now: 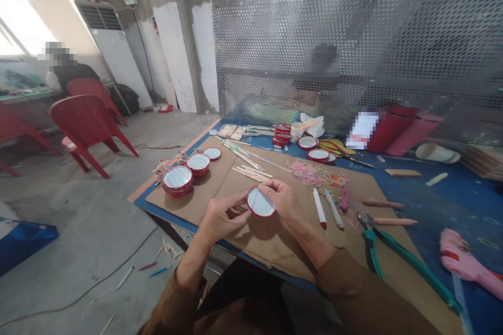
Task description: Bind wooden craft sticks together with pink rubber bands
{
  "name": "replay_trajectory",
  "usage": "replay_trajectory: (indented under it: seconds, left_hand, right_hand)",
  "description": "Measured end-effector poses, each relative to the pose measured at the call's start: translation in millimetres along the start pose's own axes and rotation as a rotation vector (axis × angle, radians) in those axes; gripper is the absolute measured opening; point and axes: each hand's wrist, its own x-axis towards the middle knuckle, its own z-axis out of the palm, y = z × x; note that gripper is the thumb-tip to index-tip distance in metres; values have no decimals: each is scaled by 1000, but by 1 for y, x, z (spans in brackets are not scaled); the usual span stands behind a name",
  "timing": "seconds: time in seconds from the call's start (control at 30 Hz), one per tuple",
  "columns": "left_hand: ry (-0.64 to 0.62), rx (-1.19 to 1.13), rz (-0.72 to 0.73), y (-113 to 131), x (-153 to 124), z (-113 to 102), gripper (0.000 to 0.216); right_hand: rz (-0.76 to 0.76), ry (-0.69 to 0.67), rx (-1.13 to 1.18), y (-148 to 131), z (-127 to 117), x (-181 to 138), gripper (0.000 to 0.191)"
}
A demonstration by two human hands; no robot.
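Above the brown cardboard [212, 199], I hold a small red-rimmed drum [261, 203] with its round white face turned up. My left hand [228, 214] has its fingers closed on the drum's left edge. On the opposite edge, my right hand [281, 199] pinches the rim between thumb and fingers. Similar drums [177, 180] stand in a stack to the left, with another group [198, 162] just behind. Flat wooden sticks [251, 172] lie beyond my hands. Right of them is a heap of pink and yellow rubber bands [308, 172].
To the right lie marker pens [319, 208], green-handled pliers [416, 267] and a pink glue gun [466, 261]. More red drums [318, 155] sit at the back, before a perforated metal screen [267, 52]. Red chairs [88, 123] and a seated person [70, 70] are at left.
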Motion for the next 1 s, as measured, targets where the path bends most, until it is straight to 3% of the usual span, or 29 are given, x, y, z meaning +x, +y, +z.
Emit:
replay_trajectory:
  seconds: [0.23,0.47,1.0]
  left_hand:
    - [42,57,-8,0,3,-2,36]
    - [-25,44,-57,5,4,-2,55]
    - [-16,49,-61,-2,1,-2,48]
  right_hand:
    - [-39,4,-47,2,2,1,37]
    - [34,8,69,4,8,2,43]
    - [75,-97,55,12,6,8,38]
